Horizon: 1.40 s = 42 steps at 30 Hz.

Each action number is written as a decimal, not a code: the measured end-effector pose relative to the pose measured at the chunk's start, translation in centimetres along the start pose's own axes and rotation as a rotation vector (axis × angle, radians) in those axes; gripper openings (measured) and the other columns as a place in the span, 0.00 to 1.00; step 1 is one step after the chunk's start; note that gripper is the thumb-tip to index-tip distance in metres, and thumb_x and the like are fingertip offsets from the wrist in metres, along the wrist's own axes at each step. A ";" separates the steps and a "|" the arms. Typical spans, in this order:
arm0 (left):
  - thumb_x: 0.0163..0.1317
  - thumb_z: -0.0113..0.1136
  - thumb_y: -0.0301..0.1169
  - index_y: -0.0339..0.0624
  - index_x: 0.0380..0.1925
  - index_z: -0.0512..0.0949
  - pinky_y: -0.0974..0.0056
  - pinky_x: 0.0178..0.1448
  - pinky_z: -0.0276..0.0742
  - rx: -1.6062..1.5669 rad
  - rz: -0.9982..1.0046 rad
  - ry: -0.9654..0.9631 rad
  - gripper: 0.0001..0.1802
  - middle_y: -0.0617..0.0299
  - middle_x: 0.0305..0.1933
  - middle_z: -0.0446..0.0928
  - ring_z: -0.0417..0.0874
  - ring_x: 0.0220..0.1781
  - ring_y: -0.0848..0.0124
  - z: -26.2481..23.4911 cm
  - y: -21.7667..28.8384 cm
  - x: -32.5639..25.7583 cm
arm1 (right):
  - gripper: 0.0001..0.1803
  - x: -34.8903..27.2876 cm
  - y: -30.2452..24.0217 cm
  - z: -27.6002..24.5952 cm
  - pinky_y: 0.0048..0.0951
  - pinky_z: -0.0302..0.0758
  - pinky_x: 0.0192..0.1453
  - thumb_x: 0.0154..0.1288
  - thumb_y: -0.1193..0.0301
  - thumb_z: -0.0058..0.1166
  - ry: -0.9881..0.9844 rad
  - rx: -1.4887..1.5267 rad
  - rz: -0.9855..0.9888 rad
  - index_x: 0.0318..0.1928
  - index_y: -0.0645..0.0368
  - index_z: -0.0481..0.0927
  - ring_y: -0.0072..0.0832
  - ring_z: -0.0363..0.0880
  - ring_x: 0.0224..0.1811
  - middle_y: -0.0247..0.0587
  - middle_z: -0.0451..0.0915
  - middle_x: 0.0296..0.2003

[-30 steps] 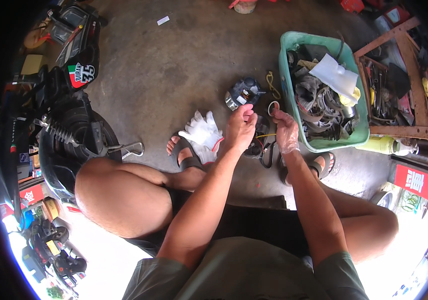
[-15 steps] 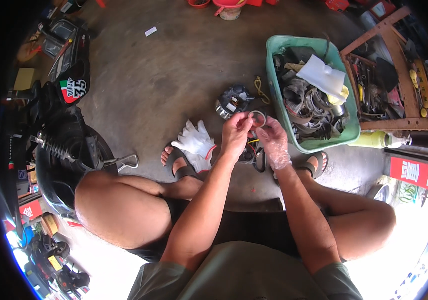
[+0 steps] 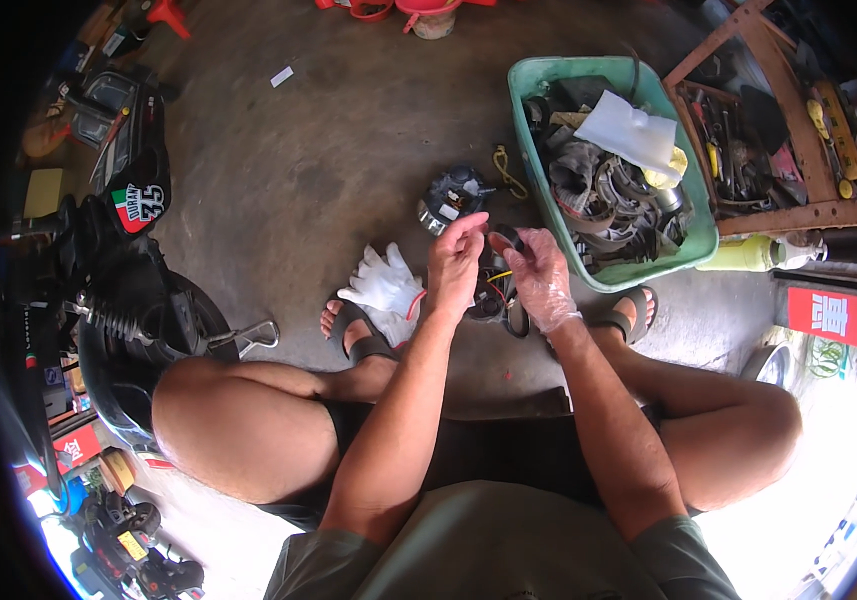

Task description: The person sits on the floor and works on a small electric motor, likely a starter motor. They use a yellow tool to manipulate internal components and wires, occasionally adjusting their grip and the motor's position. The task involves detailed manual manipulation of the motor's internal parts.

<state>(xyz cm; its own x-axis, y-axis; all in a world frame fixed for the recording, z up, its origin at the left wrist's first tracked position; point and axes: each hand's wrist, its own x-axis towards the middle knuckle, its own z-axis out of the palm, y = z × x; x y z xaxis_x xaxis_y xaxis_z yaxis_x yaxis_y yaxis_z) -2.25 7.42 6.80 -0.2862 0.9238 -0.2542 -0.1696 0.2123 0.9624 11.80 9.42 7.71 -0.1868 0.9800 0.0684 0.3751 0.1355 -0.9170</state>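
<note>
My left hand [image 3: 456,262] is bare and my right hand [image 3: 538,272] wears a thin clear plastic glove. Both hands meet in front of me above the concrete floor and pinch a small dark ring-shaped part with a red bit [image 3: 501,240] between their fingertips. Beneath the hands lies a dark assembly with yellow and red wires [image 3: 493,295]. A round metal motor part [image 3: 448,196] rests on the floor just beyond the hands. A pair of white work gloves [image 3: 383,285] lies to the left of my left hand, near my sandalled foot.
A green plastic bin [image 3: 540,82] full of metal parts and a white rag stands at the right. A wooden rack with tools [image 3: 798,215] is beyond it. A yellow bottle [image 3: 743,255] lies beside the bin. A scooter [image 3: 113,290] stands at the left.
The view has shifted slightly. My hands stay together over the wired assembly, working the small ring part between the fingertips; the left hand has turned a little.
</note>
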 end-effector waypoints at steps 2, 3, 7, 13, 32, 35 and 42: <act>0.66 0.56 0.28 0.43 0.51 0.78 0.73 0.42 0.72 0.041 0.018 -0.041 0.13 0.65 0.43 0.81 0.78 0.39 0.79 0.0 0.1 0.1 | 0.12 0.3 0.7 -0.2 0.28 0.75 0.38 0.61 0.79 0.56 -0.019 0.002 0.009 0.46 0.62 0.78 0.23 0.77 0.32 0.37 0.77 0.33; 0.65 0.57 0.27 0.41 0.49 0.79 0.72 0.44 0.74 0.080 0.045 -0.057 0.13 0.62 0.42 0.81 0.79 0.40 0.78 -0.1 0.0 0.1 | 0.12 0.5 0.3 -0.1 0.28 0.76 0.37 0.62 0.78 0.55 -0.031 0.004 0.012 0.46 0.62 0.78 0.23 0.77 0.31 0.37 0.78 0.32; 0.63 0.60 0.25 0.40 0.48 0.77 0.74 0.41 0.74 0.109 -0.040 -0.130 0.13 0.65 0.36 0.81 0.78 0.33 0.80 -0.1 0.7 -0.3 | 0.11 1.0 -0.6 -1.1 0.28 0.77 0.34 0.66 0.77 0.49 -0.114 0.366 0.387 0.47 0.61 0.78 0.24 0.78 0.29 0.38 0.81 0.32; 0.56 0.62 0.17 0.40 0.46 0.73 0.73 0.40 0.74 0.188 0.018 -0.328 0.18 0.66 0.34 0.75 0.75 0.33 0.80 0.7 1.8 -0.8 | 0.11 1.5 0.5 -2.1 0.30 0.77 0.40 0.64 0.76 0.49 -0.170 0.051 0.274 0.45 0.59 0.81 0.32 0.81 0.33 0.45 0.82 0.34; 0.55 0.62 0.16 0.38 0.40 0.71 0.75 0.33 0.71 0.279 0.043 -0.396 0.14 0.68 0.30 0.71 0.71 0.28 0.82 0.7 0.4 -1.0 | 0.12 1.6 1.0 -2.5 0.36 0.76 0.45 0.63 0.74 0.50 -0.238 -0.047 0.190 0.44 0.57 0.82 0.43 0.82 0.39 0.50 0.83 0.37; 0.56 0.62 0.16 0.38 0.40 0.71 0.75 0.32 0.71 0.123 0.081 -0.321 0.13 0.68 0.30 0.71 0.71 0.28 0.82 1.6 1.8 -1.6 | 0.12 1.4 1.0 -2.6 0.36 0.76 0.45 0.63 0.73 0.49 -0.196 -0.102 0.177 0.44 0.57 0.82 0.42 0.82 0.39 0.50 0.83 0.36; 0.56 0.62 0.16 0.38 0.42 0.72 0.75 0.32 0.71 0.222 0.059 -0.374 0.15 0.67 0.31 0.72 0.73 0.28 0.82 1.2 1.6 -1.4 | 0.11 1.3 2.0 -2.1 0.35 0.76 0.45 0.63 0.73 0.50 -0.187 -0.095 0.159 0.44 0.58 0.82 0.41 0.82 0.38 0.50 0.83 0.35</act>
<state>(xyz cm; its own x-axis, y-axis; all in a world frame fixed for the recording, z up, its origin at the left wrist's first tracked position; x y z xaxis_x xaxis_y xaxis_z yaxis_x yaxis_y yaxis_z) -1.00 6.86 8.76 0.0787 0.9796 -0.1849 0.0555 0.1809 0.9819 14.19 11.24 6.80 -0.2804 0.9472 -0.1553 0.4949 0.0040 -0.8689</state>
